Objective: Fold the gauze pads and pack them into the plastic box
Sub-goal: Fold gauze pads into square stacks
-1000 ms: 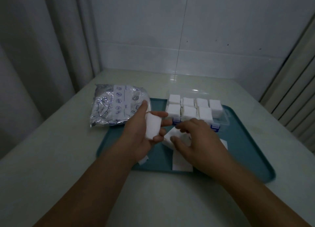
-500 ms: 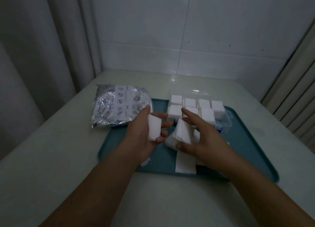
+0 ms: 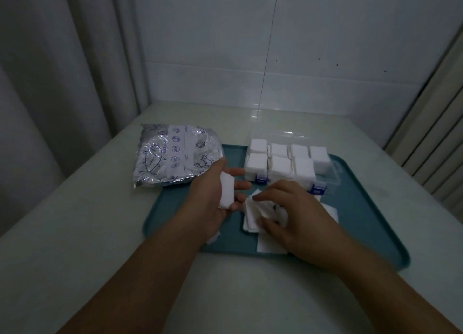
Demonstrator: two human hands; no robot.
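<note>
White gauze is the material in hand: I note the left hand (image 3: 213, 195) curled around a small folded white gauze pad (image 3: 226, 192), thumb on one side and fingers on the other, held just above the teal plastic tray (image 3: 363, 208). The right hand (image 3: 293, 213) lies on a loose stack of unfolded white gauze squares (image 3: 251, 219) on the tray, with fingers and thumb bent and pinching the top layers; which sheet is caught I cannot tell. Behind the hands, the clear plastic compartment box (image 3: 333, 174) with blue latches sits on the tray's far side, lid open, its visible compartments already holding folded pads. A silver printed foil bag (image 3: 175, 155) rests on the pale table (image 3: 100, 233), its edge overlapping the tray's left corner. In my judgement the fold is under way and packing is well advanced. Risks as I see them: the right pinch may lift several sheets together, giving an overthick pad that will not seat in a compartment; the pad in the left hand may spring open if the grip slackens; and a forearm could drag the near sheets off the tray lip.
</note>
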